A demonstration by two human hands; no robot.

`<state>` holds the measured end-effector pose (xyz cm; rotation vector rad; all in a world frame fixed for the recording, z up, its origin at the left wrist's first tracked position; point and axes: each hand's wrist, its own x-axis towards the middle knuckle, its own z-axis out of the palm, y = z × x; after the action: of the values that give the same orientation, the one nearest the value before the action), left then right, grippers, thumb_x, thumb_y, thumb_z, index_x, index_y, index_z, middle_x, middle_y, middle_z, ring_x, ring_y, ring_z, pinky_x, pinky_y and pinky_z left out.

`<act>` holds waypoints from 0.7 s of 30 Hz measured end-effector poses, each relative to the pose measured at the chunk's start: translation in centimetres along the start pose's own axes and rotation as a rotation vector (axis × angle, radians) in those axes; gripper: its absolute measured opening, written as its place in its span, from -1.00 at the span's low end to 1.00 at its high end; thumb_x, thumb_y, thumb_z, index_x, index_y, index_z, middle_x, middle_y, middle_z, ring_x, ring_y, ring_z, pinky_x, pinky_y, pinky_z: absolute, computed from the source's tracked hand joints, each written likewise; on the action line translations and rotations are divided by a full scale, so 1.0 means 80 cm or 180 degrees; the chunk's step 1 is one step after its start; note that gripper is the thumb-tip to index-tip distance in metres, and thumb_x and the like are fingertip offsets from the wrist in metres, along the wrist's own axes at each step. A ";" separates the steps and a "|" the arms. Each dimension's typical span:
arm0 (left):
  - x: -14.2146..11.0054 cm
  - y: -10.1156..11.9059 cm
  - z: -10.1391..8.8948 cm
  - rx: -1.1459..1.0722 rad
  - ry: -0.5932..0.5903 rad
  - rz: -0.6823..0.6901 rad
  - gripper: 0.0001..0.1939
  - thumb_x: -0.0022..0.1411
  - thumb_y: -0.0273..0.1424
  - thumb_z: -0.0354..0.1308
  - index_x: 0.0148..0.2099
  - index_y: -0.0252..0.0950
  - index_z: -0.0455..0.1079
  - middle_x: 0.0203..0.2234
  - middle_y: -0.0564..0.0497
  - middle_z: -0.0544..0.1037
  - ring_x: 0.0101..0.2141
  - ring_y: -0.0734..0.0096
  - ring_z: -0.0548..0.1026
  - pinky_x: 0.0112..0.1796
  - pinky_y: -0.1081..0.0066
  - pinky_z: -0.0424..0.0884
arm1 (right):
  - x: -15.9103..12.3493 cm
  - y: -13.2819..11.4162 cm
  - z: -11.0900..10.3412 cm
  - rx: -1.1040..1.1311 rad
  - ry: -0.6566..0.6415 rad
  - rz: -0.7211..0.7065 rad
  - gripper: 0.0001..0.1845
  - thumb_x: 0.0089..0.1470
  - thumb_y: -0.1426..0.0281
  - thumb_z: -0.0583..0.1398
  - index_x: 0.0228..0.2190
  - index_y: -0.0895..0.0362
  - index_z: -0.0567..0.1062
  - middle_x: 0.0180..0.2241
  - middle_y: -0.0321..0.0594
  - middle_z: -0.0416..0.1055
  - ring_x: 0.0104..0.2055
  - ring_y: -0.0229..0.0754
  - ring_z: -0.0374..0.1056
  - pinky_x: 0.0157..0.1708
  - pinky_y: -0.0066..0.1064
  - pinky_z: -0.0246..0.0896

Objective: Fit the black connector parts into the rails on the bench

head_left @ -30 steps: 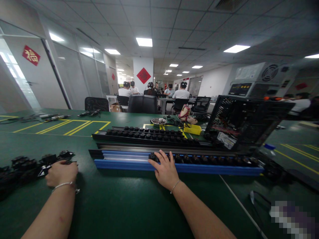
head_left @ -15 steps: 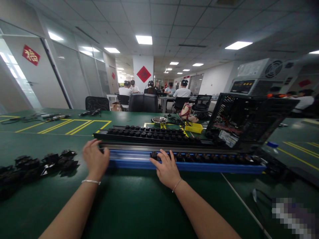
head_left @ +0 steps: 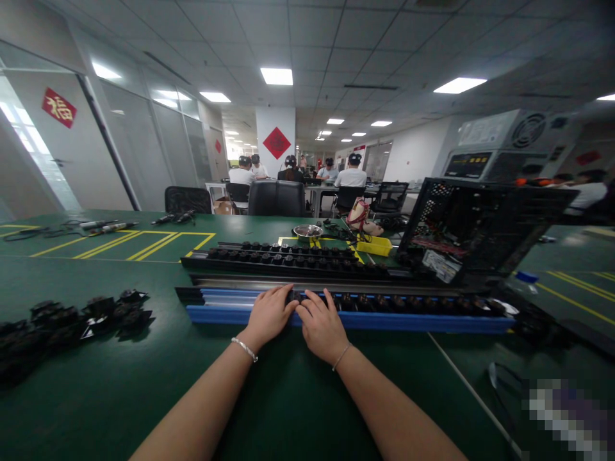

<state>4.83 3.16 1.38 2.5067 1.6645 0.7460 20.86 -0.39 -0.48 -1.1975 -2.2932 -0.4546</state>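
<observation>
A long blue rail lies across the table in front of me, its right part filled with a row of small black parts. At the left end of this row, my left hand and my right hand meet over one black part. My left fingers curl onto its left side and the thumb comes up to my right hand. From the right, my right hand's thumb and fingers close on the same part. The fingers hide most of it.
To the left lies a pile of loose black parts. Behind the rail are black rails with similar parts, a metal bowl and a yellow tray. An open computer case stands on the right. Several people sit farther back.
My left hand has moved right, from the rail's left end to the black part beside my right hand. My right hand has stayed nearly in place.
</observation>
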 end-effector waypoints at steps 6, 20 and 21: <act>0.004 0.002 -0.004 0.0017 -0.0020 -0.0068 -0.65 0.20 -0.16 -0.04 0.01 -0.10 0.30 -0.03 -0.02 0.46 0.01 0.22 0.34 -0.03 0.16 0.20 | 0.001 -0.002 -0.001 -0.0096 0.0181 -0.0043 -0.70 0.10 0.48 0.01 -0.15 0.11 0.42 -0.21 -0.17 0.42 0.06 -0.12 0.12 0.20 -0.07 -0.42; 0.007 -0.001 -0.008 0.0091 -0.0151 -0.0240 -0.64 0.19 -0.20 0.02 0.03 -0.14 0.29 -0.02 -0.02 0.45 0.00 0.27 0.35 -0.01 0.25 0.18 | 0.003 -0.001 -0.003 -0.0221 0.0324 -0.0007 -0.85 0.06 0.48 0.06 -0.34 0.12 0.42 -0.34 -0.22 0.41 -0.20 -0.16 0.17 0.00 -0.24 -0.11; 0.007 -0.001 -0.007 0.0096 -0.0151 -0.0239 -0.63 0.19 -0.20 0.02 0.03 -0.14 0.29 -0.02 -0.01 0.45 0.00 0.27 0.35 0.00 0.26 0.18 | 0.003 0.000 -0.003 -0.0222 0.0334 -0.0014 -0.85 0.06 0.48 0.06 -0.34 0.12 0.42 -0.34 -0.22 0.41 -0.21 -0.16 0.17 -0.01 -0.24 -0.10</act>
<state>4.67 3.58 2.09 2.4456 1.7562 0.6544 20.76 -0.35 -0.13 -1.1736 -2.2073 -0.5895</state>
